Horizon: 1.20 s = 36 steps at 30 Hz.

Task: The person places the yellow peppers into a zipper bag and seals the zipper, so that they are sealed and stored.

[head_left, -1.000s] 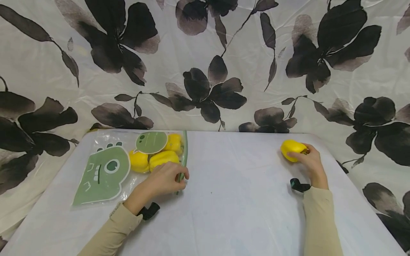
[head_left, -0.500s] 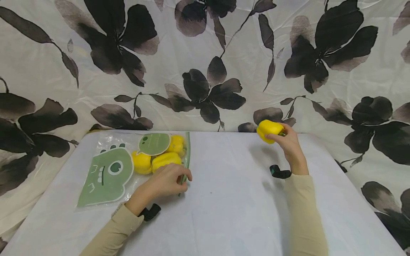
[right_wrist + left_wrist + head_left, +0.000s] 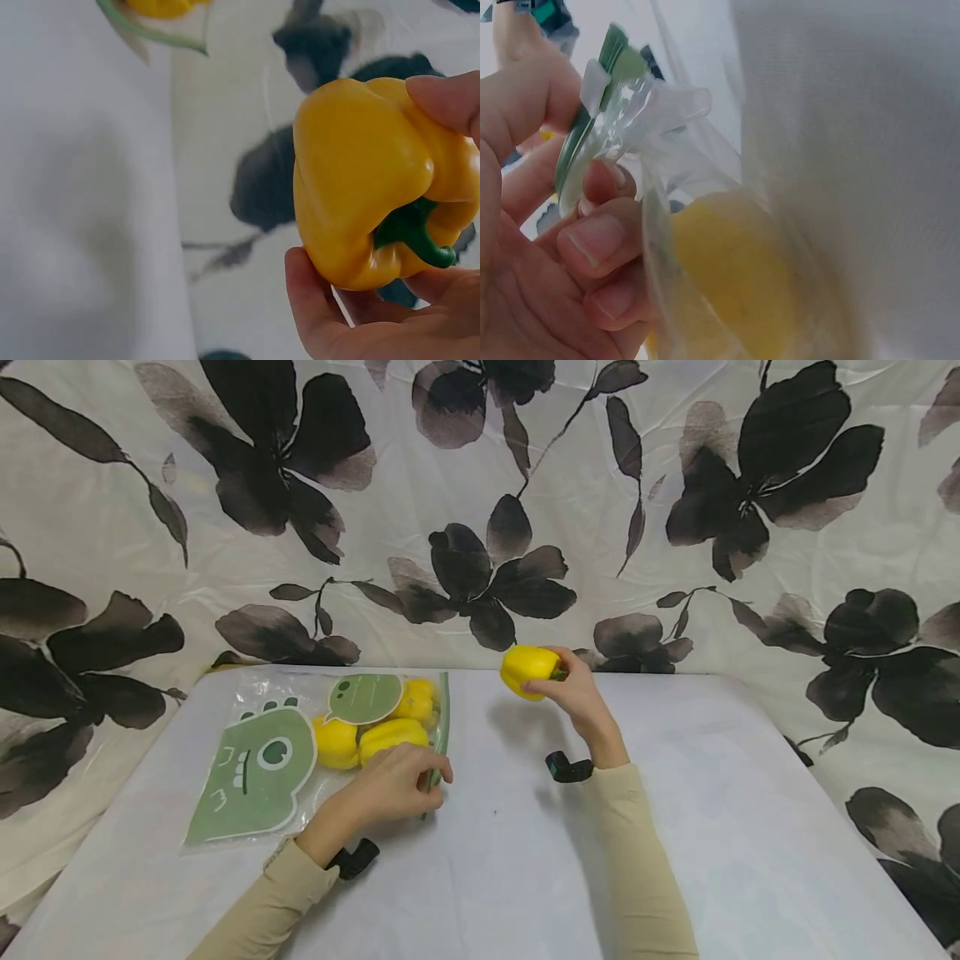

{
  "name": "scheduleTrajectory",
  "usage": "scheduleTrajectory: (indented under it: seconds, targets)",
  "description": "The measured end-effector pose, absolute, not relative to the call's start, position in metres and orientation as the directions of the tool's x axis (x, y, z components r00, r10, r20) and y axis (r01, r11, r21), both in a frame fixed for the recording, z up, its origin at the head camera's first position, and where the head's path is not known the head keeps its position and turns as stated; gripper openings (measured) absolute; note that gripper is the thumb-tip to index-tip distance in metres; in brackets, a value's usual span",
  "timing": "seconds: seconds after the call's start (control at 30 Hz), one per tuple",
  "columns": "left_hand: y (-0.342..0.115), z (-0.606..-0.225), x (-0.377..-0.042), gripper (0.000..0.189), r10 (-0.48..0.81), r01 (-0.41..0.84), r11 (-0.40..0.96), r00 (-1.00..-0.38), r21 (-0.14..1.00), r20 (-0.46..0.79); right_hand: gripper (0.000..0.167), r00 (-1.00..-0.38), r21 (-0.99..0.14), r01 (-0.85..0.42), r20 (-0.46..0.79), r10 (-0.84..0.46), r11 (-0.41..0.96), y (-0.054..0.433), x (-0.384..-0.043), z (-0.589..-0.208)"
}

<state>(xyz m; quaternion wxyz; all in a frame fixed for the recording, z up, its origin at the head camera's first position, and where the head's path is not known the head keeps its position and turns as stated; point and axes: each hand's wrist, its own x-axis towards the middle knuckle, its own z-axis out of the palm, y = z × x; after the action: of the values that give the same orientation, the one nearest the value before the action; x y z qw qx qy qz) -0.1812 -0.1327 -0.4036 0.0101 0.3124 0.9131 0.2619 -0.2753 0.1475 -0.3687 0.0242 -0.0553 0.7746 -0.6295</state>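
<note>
The right hand (image 3: 583,697) grips a pepper (image 3: 522,670) near the table (image 3: 480,885)'s far edge: likely light, firm, slick, best held by its sides; the left hand (image 3: 393,783) pinches the bag (image 3: 258,785)'s rim.

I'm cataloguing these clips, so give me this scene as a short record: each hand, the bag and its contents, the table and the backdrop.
Left hand: grips the bag's green edge
Right hand: holds a yellow bell pepper above the table, stem end toward the hand
Zip bag: clear, green cartoon print, lying on the table
Bag contents: three yellow bell peppers visible
Table: white surface
Backdrop: pale cloth, dark floral print
</note>
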Motion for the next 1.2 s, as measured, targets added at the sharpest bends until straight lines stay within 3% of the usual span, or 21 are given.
scheduleTrajectory:
  seconds: [0.23,0.5,0.8,1.03,1.2]
  targets:
    - [-0.131,-0.400,-0.181,0.016,0.532,0.539,0.691,-0.830,0.481,0.167,0.066,-0.959,-0.976,-0.035,-0.027,-0.282,0.214,0.108,-0.274,-0.392]
    - [-0.130,-0.397,-0.182,0.014,0.522,0.531,0.689,-0.836,0.494,0.172,0.062,-0.875,-0.959,-0.069,-0.074,-0.478,0.276,0.087,-0.270,-0.417]
    - [-0.131,-0.400,-0.183,0.014,0.524,0.535,0.685,-0.834,0.495,0.175,0.061,-0.870,-0.954,0.039,-0.179,-0.460,0.297,0.078,-0.267,-0.420]
    - [-0.131,-0.399,-0.184,0.014,0.528,0.546,0.675,-0.827,0.497,0.191,0.050,-0.834,-0.970,0.010,-0.142,-0.533,0.244,0.076,-0.268,-0.424]
    - [-0.131,-0.398,-0.183,0.015,0.528,0.548,0.676,-0.827,0.493,0.195,0.040,-0.834,-0.981,0.069,-0.157,-0.529,0.182,0.078,-0.270,-0.425]
